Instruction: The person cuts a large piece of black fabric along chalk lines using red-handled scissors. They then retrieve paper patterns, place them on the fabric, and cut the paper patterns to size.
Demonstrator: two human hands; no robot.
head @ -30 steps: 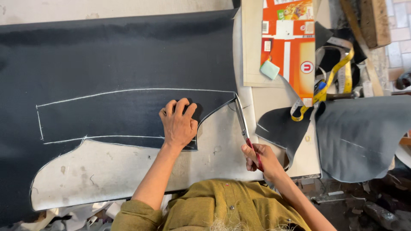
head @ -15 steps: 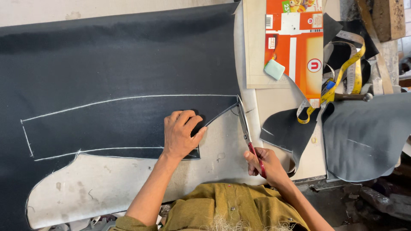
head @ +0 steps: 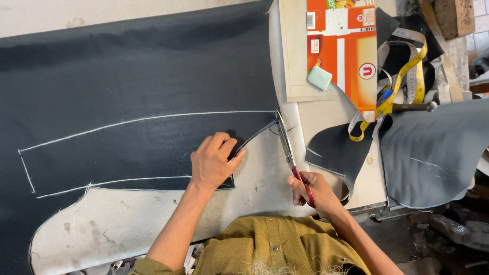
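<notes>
A large sheet of dark fabric [head: 127, 76] lies spread on a pale worktable [head: 127, 224], marked with white chalk lines [head: 142, 119] that outline a long curved piece. My left hand [head: 213, 162] presses flat on the fabric near its cut lower edge, fingertips lifting the edge by the cut. My right hand [head: 313, 192] grips red-handled scissors [head: 290, 155], whose blades point up along the fabric's right edge to the end of the upper chalk line.
To the right lie cut dark fabric pieces [head: 433, 153], a yellow tape measure [head: 402, 86], an orange-and-white flattened carton [head: 346, 46], a pale green chalk block [head: 319, 77] and a beige paper pattern [head: 293, 56]. The table's front edge runs by my mustard shirt [head: 275, 249].
The view has shifted, so the fabric appears further right. My left hand slid slightly right toward the cut edge; the scissors stay at the fabric's right edge by the upper chalk line.
</notes>
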